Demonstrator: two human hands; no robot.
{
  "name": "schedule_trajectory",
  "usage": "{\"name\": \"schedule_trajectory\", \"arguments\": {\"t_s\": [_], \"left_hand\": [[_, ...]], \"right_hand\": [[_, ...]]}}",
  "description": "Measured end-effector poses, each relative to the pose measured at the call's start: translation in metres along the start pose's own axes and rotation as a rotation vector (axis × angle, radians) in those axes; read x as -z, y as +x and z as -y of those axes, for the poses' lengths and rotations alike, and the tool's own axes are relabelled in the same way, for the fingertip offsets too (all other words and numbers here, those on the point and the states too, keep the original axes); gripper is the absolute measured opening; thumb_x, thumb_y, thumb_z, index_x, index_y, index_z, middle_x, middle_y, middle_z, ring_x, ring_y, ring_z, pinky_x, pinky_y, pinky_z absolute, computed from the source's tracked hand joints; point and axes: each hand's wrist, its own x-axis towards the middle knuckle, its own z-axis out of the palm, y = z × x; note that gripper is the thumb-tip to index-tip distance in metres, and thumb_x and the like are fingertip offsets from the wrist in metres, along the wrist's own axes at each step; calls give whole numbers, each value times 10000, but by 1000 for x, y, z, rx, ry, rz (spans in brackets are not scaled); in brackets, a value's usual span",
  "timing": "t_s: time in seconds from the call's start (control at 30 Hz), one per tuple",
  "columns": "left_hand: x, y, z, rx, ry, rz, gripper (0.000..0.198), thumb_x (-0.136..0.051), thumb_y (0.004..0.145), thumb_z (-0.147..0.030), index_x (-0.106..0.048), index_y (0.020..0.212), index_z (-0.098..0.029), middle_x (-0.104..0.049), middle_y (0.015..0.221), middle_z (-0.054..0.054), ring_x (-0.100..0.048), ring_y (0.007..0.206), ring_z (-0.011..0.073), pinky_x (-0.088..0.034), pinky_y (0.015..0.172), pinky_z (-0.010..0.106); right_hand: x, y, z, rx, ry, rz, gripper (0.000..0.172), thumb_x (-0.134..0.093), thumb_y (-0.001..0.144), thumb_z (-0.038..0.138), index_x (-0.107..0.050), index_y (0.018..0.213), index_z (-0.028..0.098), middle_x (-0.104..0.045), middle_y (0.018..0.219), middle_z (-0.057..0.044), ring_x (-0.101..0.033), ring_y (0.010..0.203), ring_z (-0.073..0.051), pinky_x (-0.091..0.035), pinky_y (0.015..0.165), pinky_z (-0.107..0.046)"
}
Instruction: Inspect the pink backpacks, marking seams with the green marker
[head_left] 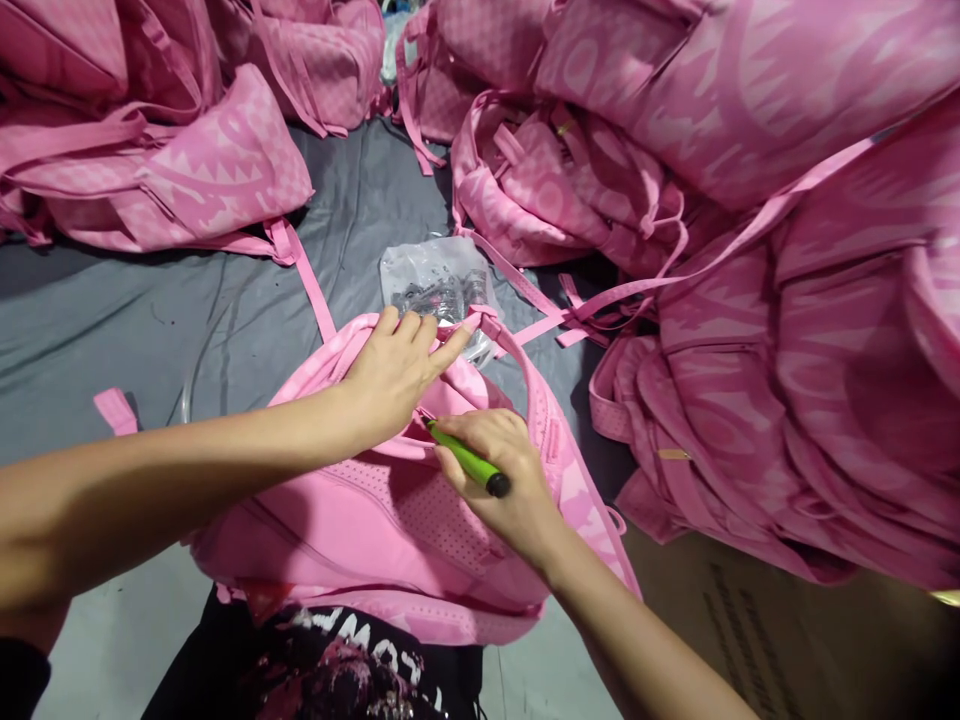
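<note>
On the head cam I have a pink fabric backpack with dotted panels (390, 515) directly under both hands, near end against a black garment with white lettering (360, 655). Right hand (499, 460): wrapped around a bright green pen-shaped tool with black ends (469, 456), tip aimed up-left at the backpack's opening, just below the left wrist; can't tell if the tip touches. Left hand (401, 365): laid over the backpack's top edge, fingers spread; can't tell whether it pinches anything. Hands are apart but near each other, right one closer to the wearer. Just beyond the left fingers: a clear plastic bag of small dark items (435, 275) on a wrinkled grey sheet (360, 195). Farther out, left of the left hand, a pink patterned backpack on its side (217, 175). Right of the right hand, a heap of pink backpacks (847, 350), with brown cardboard (705, 610) below it.
</note>
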Motion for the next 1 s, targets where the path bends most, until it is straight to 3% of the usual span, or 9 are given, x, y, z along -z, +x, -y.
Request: {"name": "schedule_trajectory", "arguments": {"t_s": [0.13, 0.27, 0.4, 0.53, 0.7, 0.8, 0.93, 1.0], "left_hand": [[-5, 4, 0, 17, -1, -13, 808, -566, 891, -286, -142, 1559, -124, -522, 1292, 182, -486, 1126, 328, -343, 970, 444], [-8, 7, 1, 12, -3, -15, 805, -596, 877, -277, -179, 1557, -163, -525, 1299, 165, -490, 1132, 325, -345, 969, 437], [-10, 9, 1, 21, 1, -6, 791, -603, 875, -281, -205, 1550, -173, -532, 1290, 162, -487, 1131, 318, -343, 980, 433], [-11, 10, -1, 23, 20, -30, 812, -583, 886, -298, -158, 1561, -149, -550, 1245, 165, -496, 1098, 316, -360, 970, 439], [-11, 10, -1, 32, -3, -9, 845, -614, 869, -319, -162, 1561, -144, -542, 1263, 167, -498, 1121, 323, -358, 996, 449], [-13, 10, 0, 5, -17, 13, 923, -645, 863, -361, -85, 1575, -184, -435, 1432, 193, -445, 1244, 343, -321, 1055, 484], [-16, 13, -1, -49, 0, 28, 1115, -707, 810, -512, 50, 1574, -219, -127, 1613, 232, -219, 1442, 399, -243, 1113, 565], [-16, 16, -2, -37, 13, 32, 1068, -688, 832, -479, 21, 1577, -193, -230, 1573, 245, -317, 1387, 394, -273, 1095, 546]], "right_hand": [[-3, 6, 1, -35, -45, 13, 80, -650, 899, 191, -664, 976, 182, -700, 883, -24, -632, 847, -211, -411, 851, -422], [-1, -3, -2, -16, -181, -81, 121, -609, 923, 177, -648, 1038, 181, -715, 992, -58, -628, 917, -245, -415, 867, -452], [2, -7, -6, -25, -45, -104, 173, -603, 922, 155, -650, 1073, 225, -724, 1017, -38, -639, 942, -231, -436, 882, -441], [1, 6, -10, -70, 136, -39, 141, -642, 901, 175, -677, 1023, 234, -729, 975, -15, -656, 922, -214, -445, 892, -421], [0, 11, -12, -113, -72, 67, 59, -649, 889, 192, -687, 928, 213, -714, 872, -16, -636, 859, -228, -412, 842, -418], [-2, 4, -13, -65, -112, -3, 93, -605, 929, 217, -666, 996, 196, -710, 914, -37, -627, 873, -227, -412, 808, -401], [-8, 0, -16, -71, -88, -34, 80, -606, 931, 214, -659, 987, 198, -703, 907, -35, -616, 861, -221, -423, 802, -399], [-9, 0, -18, -86, -69, -36, 84, -612, 928, 215, -662, 994, 206, -706, 908, -31, -616, 855, -220, -430, 804, -403]]}}
